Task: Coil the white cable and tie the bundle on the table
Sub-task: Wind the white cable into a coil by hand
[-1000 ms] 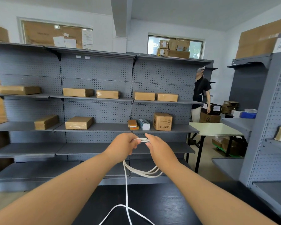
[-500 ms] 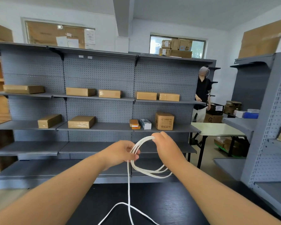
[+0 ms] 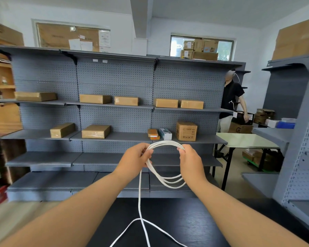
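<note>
A white cable (image 3: 165,143) forms several loops held up in the air above the black table (image 3: 185,221). My left hand (image 3: 135,158) pinches the left side of the coil. My right hand (image 3: 190,160) grips its right side, fingers curled round the strands. The loops arch between both hands and sag below them. One loose strand hangs straight down from my left hand to the table, where the remaining cable lies in a crossed loop near the front edge.
Grey pegboard shelving (image 3: 114,82) with several cardboard boxes stands behind the table. Another grey shelf unit (image 3: 303,139) is close on the right. A person (image 3: 230,102) stands at the back right by a pale green table (image 3: 246,139).
My hands have moved apart, the right one going right, and the coil has widened from a tight bunch into an open ring. The hanging strand stays where it was.
</note>
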`<state>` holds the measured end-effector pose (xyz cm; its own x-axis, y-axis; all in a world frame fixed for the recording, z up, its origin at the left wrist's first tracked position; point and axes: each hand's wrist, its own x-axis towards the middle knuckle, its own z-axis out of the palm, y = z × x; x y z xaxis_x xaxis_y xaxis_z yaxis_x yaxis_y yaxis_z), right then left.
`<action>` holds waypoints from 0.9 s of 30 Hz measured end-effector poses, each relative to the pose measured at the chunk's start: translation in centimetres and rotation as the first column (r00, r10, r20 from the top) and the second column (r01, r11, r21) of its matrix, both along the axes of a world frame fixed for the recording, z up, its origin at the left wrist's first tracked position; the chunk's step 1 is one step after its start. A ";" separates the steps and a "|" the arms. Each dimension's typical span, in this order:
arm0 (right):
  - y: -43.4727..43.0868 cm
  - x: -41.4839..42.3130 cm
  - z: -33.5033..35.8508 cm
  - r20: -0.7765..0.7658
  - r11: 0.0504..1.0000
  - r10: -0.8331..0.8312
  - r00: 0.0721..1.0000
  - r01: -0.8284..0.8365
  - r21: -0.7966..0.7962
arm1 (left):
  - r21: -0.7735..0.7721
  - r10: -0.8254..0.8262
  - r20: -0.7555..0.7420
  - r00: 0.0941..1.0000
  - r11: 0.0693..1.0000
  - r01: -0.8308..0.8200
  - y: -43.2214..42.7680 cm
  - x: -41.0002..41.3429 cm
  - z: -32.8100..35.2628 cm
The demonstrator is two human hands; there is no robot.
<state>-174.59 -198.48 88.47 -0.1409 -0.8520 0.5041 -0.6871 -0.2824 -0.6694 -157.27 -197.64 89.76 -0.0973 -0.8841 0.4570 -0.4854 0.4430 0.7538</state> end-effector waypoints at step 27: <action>0.4 1.3 1.3 -0.660 0.991 0.134 0.739 -0.088 0.102 | -0.090 0.029 0.427 0.904 0.996 0.011 -0.7 0.4 0.2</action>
<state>-173.24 -198.04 89.76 0.3075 -0.8717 0.3816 -0.9300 -0.3602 -0.0734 -156.85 -198.37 89.94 -0.2928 -0.8441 0.4493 -0.7566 0.4918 0.4310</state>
